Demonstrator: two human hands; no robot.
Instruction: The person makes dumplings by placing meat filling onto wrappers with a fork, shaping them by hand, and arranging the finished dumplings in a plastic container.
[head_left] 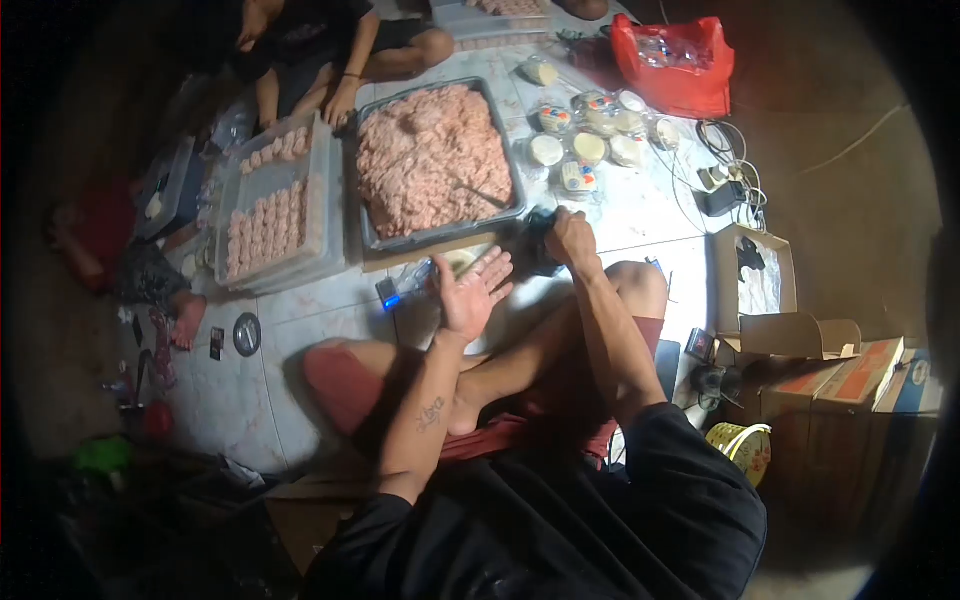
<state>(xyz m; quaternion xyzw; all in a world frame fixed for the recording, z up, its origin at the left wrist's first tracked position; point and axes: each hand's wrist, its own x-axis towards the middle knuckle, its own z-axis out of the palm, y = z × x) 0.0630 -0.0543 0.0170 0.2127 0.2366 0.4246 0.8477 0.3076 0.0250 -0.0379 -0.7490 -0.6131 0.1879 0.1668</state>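
My left hand [474, 296] is held out palm up with its fingers spread and nothing in it. To its right, my right hand [572, 240] is closed on a dark object [541, 222] whose kind I cannot make out. Just beyond both hands stands a big dark tray [440, 236] heaped with pinkish minced meat [430, 150]. A thin utensil handle [482, 194] sticks out of the meat. Near my left hand lie a small blue-lit device [388, 294] and a shallow round container [458, 262], partly hidden.
At left, a clear plastic bin [225, 262] holds rows of shaped meat [268, 225]. Several wrapped round tubs [588, 149] and a red bag [680, 70] sit at the upper right. Cables [740, 160] and an open carton [728, 285] lie at right. Another person's hand [342, 101] rests by the bin.
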